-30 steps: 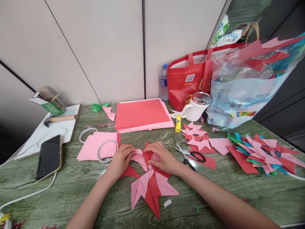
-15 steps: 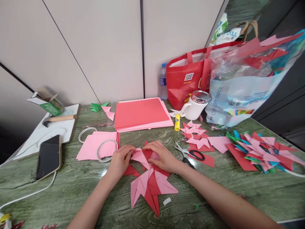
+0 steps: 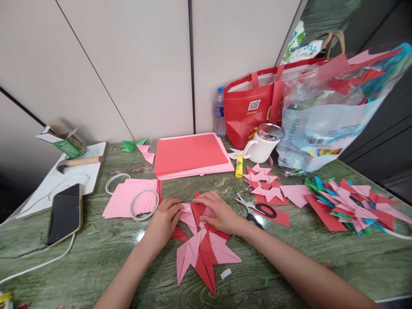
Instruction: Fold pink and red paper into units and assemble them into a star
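A folded paper star of red and pink points [image 3: 202,249] lies on the green table in front of me. My left hand [image 3: 164,221] rests on its upper left side, fingers bent and pressing on a pink point. My right hand [image 3: 217,212] lies over the star's upper middle, fingers curved down onto the paper. The two hands' fingertips nearly meet above the star. Its lower points stick out free toward me.
Black-handled scissors [image 3: 257,212] lie just right of my right hand. Pink squares with two tape rings [image 3: 130,199], a red paper stack [image 3: 189,156], a glue stick [image 3: 238,166], a white mug [image 3: 265,143], a red bag [image 3: 254,109], a phone [image 3: 64,212] and piles of folded pieces [image 3: 350,206] surround the spot.
Both hands stay on the paper star. My left hand's fingers have shifted slightly to the right over the pink point. The view has tilted a little.
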A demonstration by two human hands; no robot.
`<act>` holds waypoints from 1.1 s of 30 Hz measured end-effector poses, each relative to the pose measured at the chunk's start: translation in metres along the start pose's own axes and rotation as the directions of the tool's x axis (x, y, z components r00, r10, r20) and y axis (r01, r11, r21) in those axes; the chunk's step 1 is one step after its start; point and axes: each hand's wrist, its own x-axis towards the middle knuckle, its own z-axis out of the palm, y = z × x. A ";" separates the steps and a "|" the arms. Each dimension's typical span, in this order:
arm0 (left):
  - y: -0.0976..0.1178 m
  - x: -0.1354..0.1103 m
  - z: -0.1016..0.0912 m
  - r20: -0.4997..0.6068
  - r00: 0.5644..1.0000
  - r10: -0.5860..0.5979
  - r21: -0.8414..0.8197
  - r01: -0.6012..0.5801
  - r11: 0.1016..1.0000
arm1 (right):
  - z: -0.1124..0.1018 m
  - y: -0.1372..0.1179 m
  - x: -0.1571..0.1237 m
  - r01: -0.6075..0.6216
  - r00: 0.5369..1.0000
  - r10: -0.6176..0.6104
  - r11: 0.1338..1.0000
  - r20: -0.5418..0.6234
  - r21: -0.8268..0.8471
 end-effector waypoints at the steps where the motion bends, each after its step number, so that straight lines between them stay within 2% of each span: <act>1: -0.003 -0.001 0.000 -0.014 1.000 -0.017 0.025 0.018 1.000 | 0.000 0.000 0.000 0.003 1.000 -0.003 1.000 0.004 -0.003; 5: -0.011 -0.003 -0.002 -0.060 0.994 -0.093 0.155 0.101 0.983 | 0.000 0.001 -0.001 0.006 1.000 -0.006 1.000 0.022 0.008; 7: -0.011 -0.004 -0.003 -0.043 0.996 -0.081 0.208 0.088 0.974 | 0.000 0.001 -0.001 -0.003 1.000 0.002 1.000 0.027 0.030; 10: -0.007 -0.005 -0.003 0.043 0.999 -0.027 0.261 0.015 0.965 | 0.001 0.003 0.000 -0.012 1.000 0.011 0.998 0.016 0.063; 13: -0.004 -0.004 -0.004 0.103 0.995 -0.006 0.275 -0.023 0.961 | 0.002 0.004 0.001 -0.006 1.000 0.007 0.996 -0.008 0.088; 16: 0.000 -0.002 -0.005 0.113 0.994 0.002 0.280 -0.034 0.959 | 0.003 0.004 0.001 -0.005 0.999 0.010 0.994 -0.046 0.108; 20: 0.003 -0.001 -0.006 0.159 0.987 0.025 0.297 -0.072 0.952 | 0.006 0.005 0.004 -0.006 0.990 0.027 0.989 -0.141 0.147; 25: -0.001 -0.001 -0.005 0.164 0.986 0.000 0.319 -0.054 0.946 | 0.008 0.006 0.006 0.049 0.971 0.005 0.974 -0.238 0.219; 30: -0.001 0.000 -0.006 0.175 0.984 -0.031 0.348 -0.032 0.937 | 0.009 0.005 0.005 -0.027 0.967 0.084 0.973 -0.241 0.229; 33: 0.006 0.001 -0.004 0.161 0.987 -0.001 0.313 -0.050 0.948 | 0.008 0.005 0.005 -0.030 0.968 0.081 0.977 -0.236 0.212</act>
